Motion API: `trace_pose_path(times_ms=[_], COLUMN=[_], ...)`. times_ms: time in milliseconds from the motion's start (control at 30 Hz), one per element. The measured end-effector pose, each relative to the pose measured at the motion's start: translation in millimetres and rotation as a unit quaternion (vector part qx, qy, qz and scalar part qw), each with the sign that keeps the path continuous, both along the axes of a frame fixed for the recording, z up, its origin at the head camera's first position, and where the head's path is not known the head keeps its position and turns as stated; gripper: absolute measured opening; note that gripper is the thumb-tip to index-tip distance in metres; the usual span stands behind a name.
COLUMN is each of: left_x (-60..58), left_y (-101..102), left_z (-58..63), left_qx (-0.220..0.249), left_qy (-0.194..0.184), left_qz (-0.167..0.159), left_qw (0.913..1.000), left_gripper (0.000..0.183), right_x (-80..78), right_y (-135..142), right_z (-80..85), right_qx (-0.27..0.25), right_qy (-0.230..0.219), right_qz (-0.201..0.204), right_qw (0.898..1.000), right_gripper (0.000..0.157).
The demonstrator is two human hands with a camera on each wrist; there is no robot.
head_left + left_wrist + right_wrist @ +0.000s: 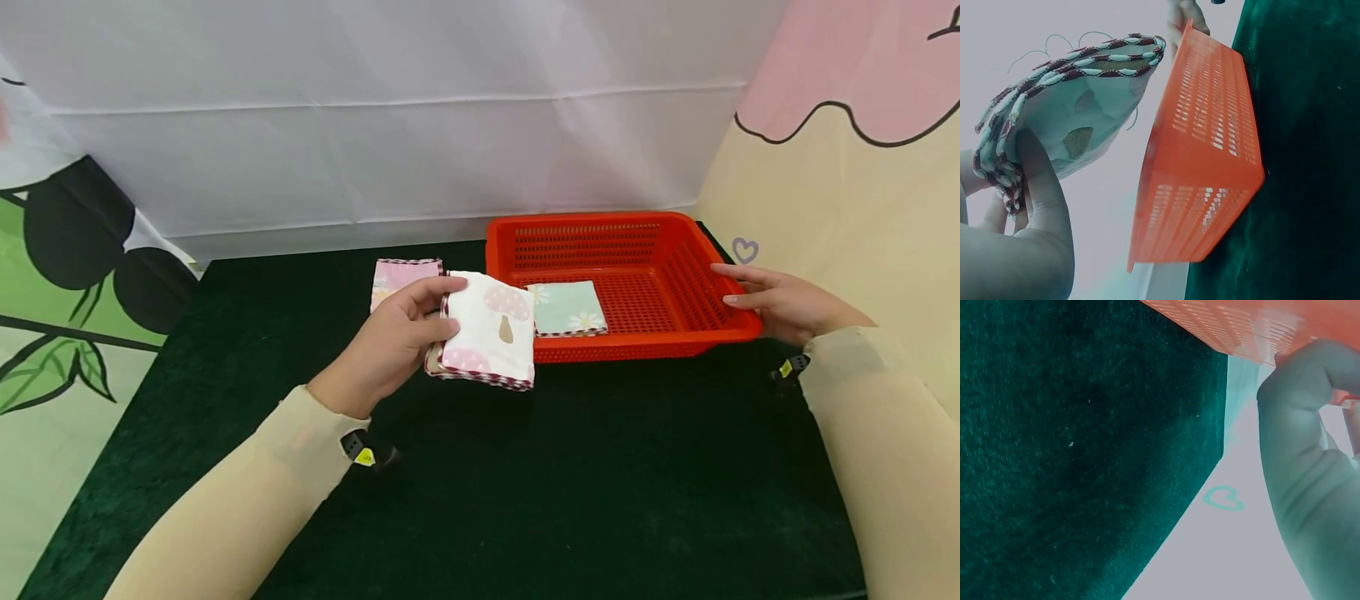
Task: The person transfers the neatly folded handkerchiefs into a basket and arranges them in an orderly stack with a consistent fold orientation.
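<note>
My left hand pinches a folded white cloth by its left edge, thumb on the near face. Pink and tan mushrooms cover the cloth, and its layered edges carry a dark red and white trim in the left wrist view. It is held up in front of the left end of a red plastic basket. At the basket's right end, my right hand grips the rim, with the bent thumb against it in the right wrist view. Inside the basket lies a folded mint-green cloth with white daisies.
Behind my left hand, a folded pink cloth lies on the dark green table covering, left of the basket. A white sheet hangs along the back, and a printed cream and pink panel stands at the right.
</note>
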State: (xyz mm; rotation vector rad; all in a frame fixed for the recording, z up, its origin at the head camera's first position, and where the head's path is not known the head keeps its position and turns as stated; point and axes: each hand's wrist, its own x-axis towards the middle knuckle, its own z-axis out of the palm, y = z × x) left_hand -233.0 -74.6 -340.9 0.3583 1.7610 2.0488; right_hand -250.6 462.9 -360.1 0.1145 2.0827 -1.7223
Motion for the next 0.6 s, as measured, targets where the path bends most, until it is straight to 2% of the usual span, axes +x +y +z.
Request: trace_pose_path(times_ms=[367, 600], left_x=[-8.8, -13.4], left_y=[23, 34], left_z=[7.1, 15.1], left_qx=[0.029, 0.028], left_qy=[0.036, 0.044], left_qz=[-0.030, -0.028], left_qw=[0.9985, 0.9982], left_gripper=[0.050, 0.050], right_x=[-0.7, -0.2], right_y=[-4, 0], right_z=[-0.1, 1.6], right_qx=[0.002, -0.005], right_qy=[-0.009, -0.005], right_qz=[-0.019, -0.001], right_qw=[1.000, 1.000], right_gripper=[0.065, 0.065])
